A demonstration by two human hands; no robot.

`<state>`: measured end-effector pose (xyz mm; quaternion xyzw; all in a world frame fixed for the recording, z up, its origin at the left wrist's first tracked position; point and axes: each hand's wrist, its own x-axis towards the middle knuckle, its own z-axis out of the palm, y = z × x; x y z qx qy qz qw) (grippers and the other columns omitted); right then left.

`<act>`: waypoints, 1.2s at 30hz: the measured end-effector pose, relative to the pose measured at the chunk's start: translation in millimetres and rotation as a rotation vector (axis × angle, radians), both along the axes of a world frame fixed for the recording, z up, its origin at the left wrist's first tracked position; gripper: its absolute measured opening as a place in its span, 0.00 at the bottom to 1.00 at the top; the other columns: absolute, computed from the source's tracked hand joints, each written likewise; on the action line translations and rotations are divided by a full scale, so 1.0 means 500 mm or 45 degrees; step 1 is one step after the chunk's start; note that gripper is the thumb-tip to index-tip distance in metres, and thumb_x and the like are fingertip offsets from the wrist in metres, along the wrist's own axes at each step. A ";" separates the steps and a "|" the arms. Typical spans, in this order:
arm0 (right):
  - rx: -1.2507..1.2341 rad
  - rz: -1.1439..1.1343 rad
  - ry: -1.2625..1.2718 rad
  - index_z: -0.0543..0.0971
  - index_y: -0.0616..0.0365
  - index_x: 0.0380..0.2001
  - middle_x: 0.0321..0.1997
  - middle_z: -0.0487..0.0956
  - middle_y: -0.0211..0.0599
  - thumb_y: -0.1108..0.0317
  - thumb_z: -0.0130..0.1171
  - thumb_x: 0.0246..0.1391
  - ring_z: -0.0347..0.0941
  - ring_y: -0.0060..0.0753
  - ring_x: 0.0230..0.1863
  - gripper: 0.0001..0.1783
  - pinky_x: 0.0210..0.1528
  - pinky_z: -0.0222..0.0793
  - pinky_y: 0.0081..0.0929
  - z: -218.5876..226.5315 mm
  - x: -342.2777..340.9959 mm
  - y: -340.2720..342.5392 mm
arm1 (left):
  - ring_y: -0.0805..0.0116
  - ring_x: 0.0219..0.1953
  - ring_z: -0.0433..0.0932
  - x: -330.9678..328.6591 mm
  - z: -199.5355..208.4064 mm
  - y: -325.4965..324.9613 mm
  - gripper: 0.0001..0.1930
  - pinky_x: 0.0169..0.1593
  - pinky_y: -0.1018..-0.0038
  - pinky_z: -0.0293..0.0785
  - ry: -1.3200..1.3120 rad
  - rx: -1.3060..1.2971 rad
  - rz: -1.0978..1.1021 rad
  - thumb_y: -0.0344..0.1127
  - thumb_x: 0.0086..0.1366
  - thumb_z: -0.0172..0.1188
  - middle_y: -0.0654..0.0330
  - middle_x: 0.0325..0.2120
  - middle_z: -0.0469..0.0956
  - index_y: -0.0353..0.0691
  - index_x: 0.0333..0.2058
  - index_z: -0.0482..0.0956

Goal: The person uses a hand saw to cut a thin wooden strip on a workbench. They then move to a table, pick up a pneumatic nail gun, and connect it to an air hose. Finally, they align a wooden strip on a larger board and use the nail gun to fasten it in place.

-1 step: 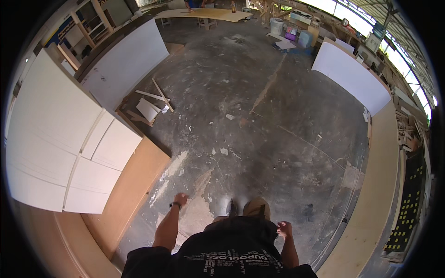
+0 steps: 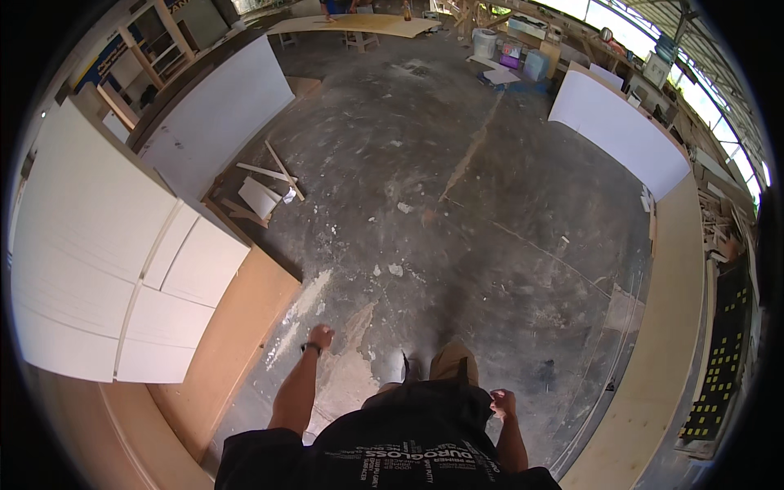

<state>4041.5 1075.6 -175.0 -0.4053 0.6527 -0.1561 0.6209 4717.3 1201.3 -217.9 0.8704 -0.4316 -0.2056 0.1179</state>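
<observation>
My left hand (image 2: 321, 336) hangs over the floor beside my body, its fingers curled closed with nothing visible in them. A dark band (image 2: 311, 348) circles that wrist. My right hand (image 2: 503, 403) is held low by my right hip, also with bent fingers, and no object shows in it. Both hands are apart from the furniture. Below me are my tan trousers (image 2: 454, 364) and a dark shoe (image 2: 411, 367) on the grey concrete floor (image 2: 490, 269). Nearest to my left hand is a brown wooden panel (image 2: 237, 314) of the white-fronted cabinet (image 2: 90, 220).
Wood scraps (image 2: 261, 196) lie at left before a white panel (image 2: 220, 114). A long plywood board (image 2: 653, 351) runs along my right, with a curved white panel (image 2: 621, 122) beyond it. Far ahead, a person (image 2: 329, 10) is at a low table (image 2: 384, 27). Containers (image 2: 514, 57) stand far right.
My left hand has swung slightly forward. My right hand has barely moved. The view has shifted a little, and the far person's visible shape beside the table has changed.
</observation>
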 end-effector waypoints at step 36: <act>-0.019 -0.535 0.029 0.82 0.64 0.31 0.27 0.83 0.42 0.69 0.60 0.58 0.79 0.32 0.21 0.09 0.20 0.72 0.29 -0.077 0.615 -2.349 | 0.54 0.38 0.83 0.661 -0.006 -2.479 0.16 0.40 0.57 0.78 -0.248 0.881 -1.221 0.46 0.55 0.64 0.57 0.34 0.85 0.44 0.39 0.83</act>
